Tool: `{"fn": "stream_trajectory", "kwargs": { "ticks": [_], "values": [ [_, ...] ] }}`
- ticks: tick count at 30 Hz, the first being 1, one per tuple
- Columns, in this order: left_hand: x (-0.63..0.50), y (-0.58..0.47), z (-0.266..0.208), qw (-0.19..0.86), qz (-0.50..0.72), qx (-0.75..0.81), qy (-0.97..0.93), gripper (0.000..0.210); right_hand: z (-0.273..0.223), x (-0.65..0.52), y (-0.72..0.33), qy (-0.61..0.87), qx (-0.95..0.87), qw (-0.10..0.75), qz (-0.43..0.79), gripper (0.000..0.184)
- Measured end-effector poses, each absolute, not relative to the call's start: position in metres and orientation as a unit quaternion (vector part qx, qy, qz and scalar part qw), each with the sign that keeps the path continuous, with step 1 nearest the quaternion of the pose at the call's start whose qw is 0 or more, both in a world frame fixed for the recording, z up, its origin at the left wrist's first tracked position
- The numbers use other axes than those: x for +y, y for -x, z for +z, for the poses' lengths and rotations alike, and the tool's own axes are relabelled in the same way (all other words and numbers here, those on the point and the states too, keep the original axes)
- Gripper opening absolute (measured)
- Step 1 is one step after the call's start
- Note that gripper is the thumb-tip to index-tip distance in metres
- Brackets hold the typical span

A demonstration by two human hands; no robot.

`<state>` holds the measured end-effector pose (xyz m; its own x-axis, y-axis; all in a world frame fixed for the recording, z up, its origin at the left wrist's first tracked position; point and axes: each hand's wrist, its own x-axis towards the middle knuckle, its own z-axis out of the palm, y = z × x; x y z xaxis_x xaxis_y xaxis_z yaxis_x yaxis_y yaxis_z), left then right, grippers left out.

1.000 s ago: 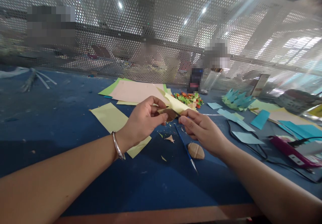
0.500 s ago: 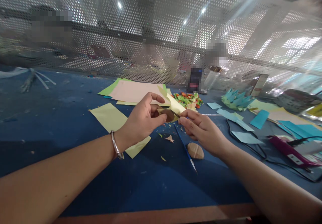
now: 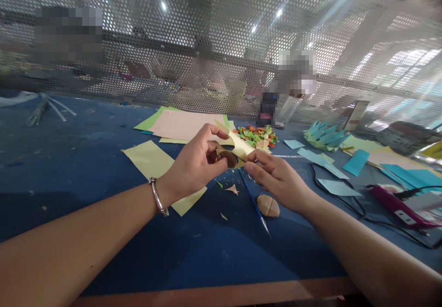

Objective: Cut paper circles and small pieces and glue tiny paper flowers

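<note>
My left hand (image 3: 196, 159) is closed, thumb and fingers curled round a small round brown piece (image 3: 230, 158) with a shiny edge. A pale yellow paper (image 3: 243, 145) with a curved edge stands up against it, just beyond the fingertips. Between the thumb and fingers of my right hand (image 3: 276, 176) is a thin dark tool (image 3: 241, 159), its tip at the rim of the round piece; its kind is unclear. Below the hands lie a blue paintbrush (image 3: 254, 205), a brown wrapped lump (image 3: 268, 205) and a pink paper scrap (image 3: 233, 189).
Pale sheets (image 3: 186, 125) lie behind my left hand, a yellow sheet (image 3: 150, 157) under its wrist. Coloured clippings (image 3: 257, 136) are heaped beyond the right hand. Blue paper pieces (image 3: 338, 188), a cable and a purple power strip (image 3: 402, 208) are at right. A perforated metal screen (image 3: 235, 58) stands behind.
The round piece has tilted slightly in my left hand, its shiny rim now showing. The tool in my right hand has shifted a little left along the piece's edge.
</note>
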<state>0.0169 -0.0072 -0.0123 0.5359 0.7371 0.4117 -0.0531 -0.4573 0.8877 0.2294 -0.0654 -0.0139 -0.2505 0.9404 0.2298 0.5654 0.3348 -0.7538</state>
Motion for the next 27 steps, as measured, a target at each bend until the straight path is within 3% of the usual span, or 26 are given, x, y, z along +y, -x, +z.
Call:
{"fn": "stream_trajectory", "kwargs": {
  "ticks": [27],
  "values": [
    [-0.0065,-0.0143,-0.0094,0.455,0.412,0.218,-0.759,0.046,-0.0189,-0.0623,-0.2313,0.507,-0.749,0.334,0.265,0.029]
  ]
}}
